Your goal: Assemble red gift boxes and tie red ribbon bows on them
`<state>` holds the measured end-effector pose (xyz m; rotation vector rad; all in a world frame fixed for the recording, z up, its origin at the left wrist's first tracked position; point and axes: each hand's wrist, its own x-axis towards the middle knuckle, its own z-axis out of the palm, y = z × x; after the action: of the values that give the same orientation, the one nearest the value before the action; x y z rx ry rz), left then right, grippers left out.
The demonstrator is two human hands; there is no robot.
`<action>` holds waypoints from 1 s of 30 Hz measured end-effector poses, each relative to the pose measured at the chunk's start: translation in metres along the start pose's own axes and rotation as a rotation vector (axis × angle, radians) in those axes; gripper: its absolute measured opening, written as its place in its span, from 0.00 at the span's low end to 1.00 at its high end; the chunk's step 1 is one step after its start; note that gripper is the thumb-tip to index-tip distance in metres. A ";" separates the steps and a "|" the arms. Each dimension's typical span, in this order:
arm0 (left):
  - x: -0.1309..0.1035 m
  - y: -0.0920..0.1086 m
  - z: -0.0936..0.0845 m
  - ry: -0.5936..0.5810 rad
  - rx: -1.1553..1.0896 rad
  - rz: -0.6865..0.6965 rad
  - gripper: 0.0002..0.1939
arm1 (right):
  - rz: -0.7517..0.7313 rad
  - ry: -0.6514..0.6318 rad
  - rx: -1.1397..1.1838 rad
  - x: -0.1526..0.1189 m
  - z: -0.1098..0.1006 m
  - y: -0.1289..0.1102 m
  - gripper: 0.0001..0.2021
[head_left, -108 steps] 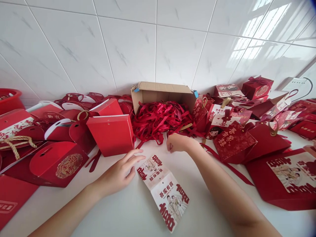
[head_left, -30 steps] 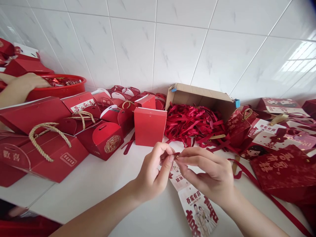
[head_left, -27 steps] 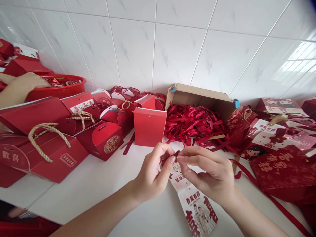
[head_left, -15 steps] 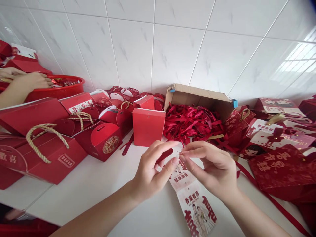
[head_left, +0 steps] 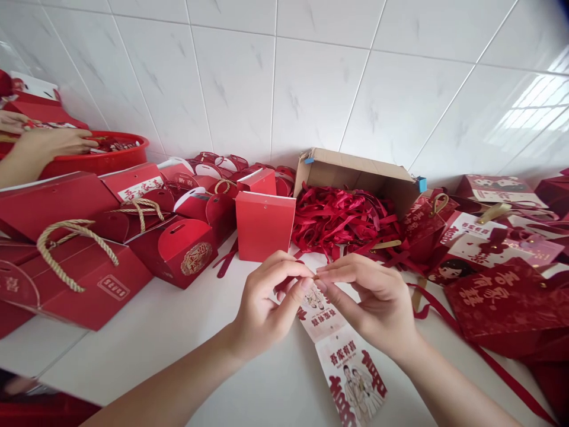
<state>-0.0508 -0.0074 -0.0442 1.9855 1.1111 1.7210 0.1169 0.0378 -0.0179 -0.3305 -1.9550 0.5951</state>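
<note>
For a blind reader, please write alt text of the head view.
A person's left hand and right hand, fingertips close together, hover over a printed card on a white table; anything held is unclear. Behind are red ribbons in a cardboard box and red gift boxes; a co-worker's hands show left.

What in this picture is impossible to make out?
All in the head view:
- Anything between the left hand and right hand: too small, mostly covered by them.
- The card's far end: partly behind the hands.
- The basin's left side: behind another person's arm.
- The box's floor: under ribbons.
</note>
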 end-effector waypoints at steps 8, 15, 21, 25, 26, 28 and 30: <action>-0.001 -0.002 0.000 -0.014 -0.066 -0.079 0.06 | 0.153 0.011 0.116 -0.005 0.004 0.001 0.09; -0.001 -0.002 0.002 -0.065 -0.071 -0.118 0.05 | 0.192 -0.013 0.165 0.001 0.001 0.007 0.08; -0.007 -0.009 0.010 -0.037 -0.195 -0.228 0.11 | 0.169 0.029 0.103 0.002 -0.002 0.010 0.06; -0.006 -0.010 0.012 0.013 -0.231 -0.275 0.08 | 0.142 0.027 0.086 0.003 0.000 0.008 0.05; -0.005 -0.009 0.011 0.014 -0.222 -0.281 0.05 | 0.134 0.026 0.084 0.004 0.001 0.007 0.05; -0.003 -0.008 0.011 -0.002 -0.211 -0.323 0.03 | 0.129 0.028 0.076 0.005 0.003 0.008 0.04; -0.002 -0.008 0.010 -0.027 -0.217 -0.372 0.04 | 0.136 0.021 0.070 0.004 0.005 0.010 0.03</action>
<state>-0.0444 -0.0014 -0.0534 1.5544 1.1439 1.5398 0.1106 0.0471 -0.0217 -0.4265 -1.8967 0.7431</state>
